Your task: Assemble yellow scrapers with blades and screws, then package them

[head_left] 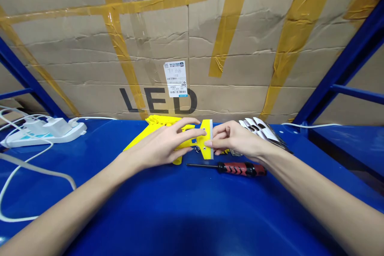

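A flat yellow piece with a pale strip along its right edge (206, 150) is held above the blue table; it resembles a scraper head. My right hand (232, 140) pinches it at that edge between thumb and fingers. From the other side, my left hand (168, 142) reaches over with fingers apart, the index fingertip touching its face. Yellow plastic parts (157, 120) lie behind and beneath my left hand, partly hidden by it. Small metal bits, perhaps screws (197, 149), show between the hands. A red and black screwdriver (240, 169) rests just in front, its tip pointing left.
White and dark curved items (261, 128) lie beyond my right hand. On the left is a white power strip (57, 130) with plugs and loose white cables (21, 164). A large taped cardboard box (150, 56) stands behind the table (192, 212), between blue metal frames (327, 84).
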A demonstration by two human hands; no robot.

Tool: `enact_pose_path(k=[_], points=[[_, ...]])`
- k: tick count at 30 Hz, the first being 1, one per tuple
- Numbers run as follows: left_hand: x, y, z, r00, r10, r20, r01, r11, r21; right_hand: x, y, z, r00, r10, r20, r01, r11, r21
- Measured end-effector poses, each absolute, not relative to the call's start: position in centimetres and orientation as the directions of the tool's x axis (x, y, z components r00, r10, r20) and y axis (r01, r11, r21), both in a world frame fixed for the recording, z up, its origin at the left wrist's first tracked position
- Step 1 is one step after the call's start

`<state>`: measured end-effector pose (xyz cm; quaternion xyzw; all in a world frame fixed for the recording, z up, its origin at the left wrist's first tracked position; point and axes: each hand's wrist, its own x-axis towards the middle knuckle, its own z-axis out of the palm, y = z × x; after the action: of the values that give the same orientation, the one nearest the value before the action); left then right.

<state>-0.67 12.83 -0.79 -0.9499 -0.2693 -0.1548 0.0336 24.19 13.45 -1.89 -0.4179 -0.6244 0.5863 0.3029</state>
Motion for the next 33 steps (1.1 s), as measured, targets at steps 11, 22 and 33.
enact_pose_path(k=[11,22,33], points=[[-0.5,11.3,0.1,0.878,0.478,0.020,0.441,-0.793,-0.420,24.1,13.2,-1.6,-0.524,0.848,-0.078,0.150,0.002,-0.989],[-0.8,11.9,-0.9,0.917,0.391,0.081,0.380,-0.791,-0.480,24.7,13.6,-1.7,-0.528,0.849,-0.034,0.180,0.073,-0.981],[-1.0,12.5,-1.2,0.863,0.470,0.186,0.502,-0.838,-0.214,24.8,13.3,-0.8,-0.408,0.912,-0.035,0.121,0.016,-0.992]])
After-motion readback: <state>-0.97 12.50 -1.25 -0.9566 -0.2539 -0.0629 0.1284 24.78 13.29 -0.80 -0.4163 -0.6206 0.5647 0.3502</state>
